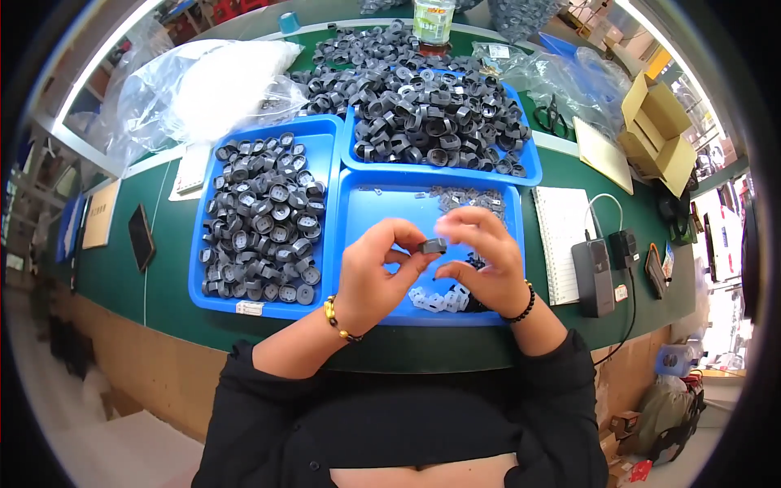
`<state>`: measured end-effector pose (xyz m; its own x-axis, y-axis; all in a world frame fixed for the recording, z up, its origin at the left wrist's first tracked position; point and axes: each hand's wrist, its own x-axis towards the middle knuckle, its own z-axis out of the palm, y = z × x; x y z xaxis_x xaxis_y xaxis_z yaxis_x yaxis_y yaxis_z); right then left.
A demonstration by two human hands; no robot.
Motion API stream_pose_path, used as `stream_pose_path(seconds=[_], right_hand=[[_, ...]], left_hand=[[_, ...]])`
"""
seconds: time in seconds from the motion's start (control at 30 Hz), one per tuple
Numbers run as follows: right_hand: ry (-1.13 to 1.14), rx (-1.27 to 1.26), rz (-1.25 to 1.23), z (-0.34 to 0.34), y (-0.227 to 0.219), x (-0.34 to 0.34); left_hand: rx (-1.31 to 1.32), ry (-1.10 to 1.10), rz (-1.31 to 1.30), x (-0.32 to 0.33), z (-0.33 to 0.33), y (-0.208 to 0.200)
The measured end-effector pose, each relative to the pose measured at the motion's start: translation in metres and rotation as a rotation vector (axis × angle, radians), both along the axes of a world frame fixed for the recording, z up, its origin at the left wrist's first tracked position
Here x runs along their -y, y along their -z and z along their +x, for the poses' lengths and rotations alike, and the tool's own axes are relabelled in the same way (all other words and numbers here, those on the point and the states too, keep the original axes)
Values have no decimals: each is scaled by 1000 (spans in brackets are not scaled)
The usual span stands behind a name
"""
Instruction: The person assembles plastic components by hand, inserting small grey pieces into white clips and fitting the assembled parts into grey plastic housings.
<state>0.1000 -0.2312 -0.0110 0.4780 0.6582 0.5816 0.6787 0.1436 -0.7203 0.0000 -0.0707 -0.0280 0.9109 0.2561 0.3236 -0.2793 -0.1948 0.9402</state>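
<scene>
My left hand [376, 267] pinches a small dark grey plastic housing [433, 246] between thumb and fingertips, above the middle blue tray [366, 213]. Beside the housing, my right hand [494, 264] has its thumb and fingers curved and apart, with nothing visible between them. Under the hands, the tray holds small metal pieces [472, 198] at its far side. Translucent white plastic pieces [439, 299] lie near its front edge, and small black parts beside them are partly hidden by my right hand.
At left, a blue tray [332, 154] holds many similar grey housings [264, 215]; another heap [439, 118] fills the far tray. Plastic bags [220, 85], a bottle [433, 23] and scissors [551, 116] lie beyond. A phone [141, 237] is left; a notebook [561, 236] and charger [592, 276] are right.
</scene>
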Motion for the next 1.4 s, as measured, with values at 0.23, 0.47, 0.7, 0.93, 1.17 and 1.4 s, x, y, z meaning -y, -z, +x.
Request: stream_pose_path(seconds=[0.23,0.47,0.7,0.93,1.17,1.4], right_hand=[[12,-182,-97,-6,3,2],[166,227,-26,2,-2,0],[185,359,-90,0,4,-5],[184,352,-111,0,6,-9],[213,527,-173,-6,1,-3],[223,632,-206,-10,4,-7]], left_hand=[[493,-162,545,0,5,1],[-185,144,-508,-4,7,-5],[-260,380,-798,-12,8,14],[-292,329,-777,-11,7,6],[-322,296,-497,-8,8,1],[-300,163,-199,-7,7,0]])
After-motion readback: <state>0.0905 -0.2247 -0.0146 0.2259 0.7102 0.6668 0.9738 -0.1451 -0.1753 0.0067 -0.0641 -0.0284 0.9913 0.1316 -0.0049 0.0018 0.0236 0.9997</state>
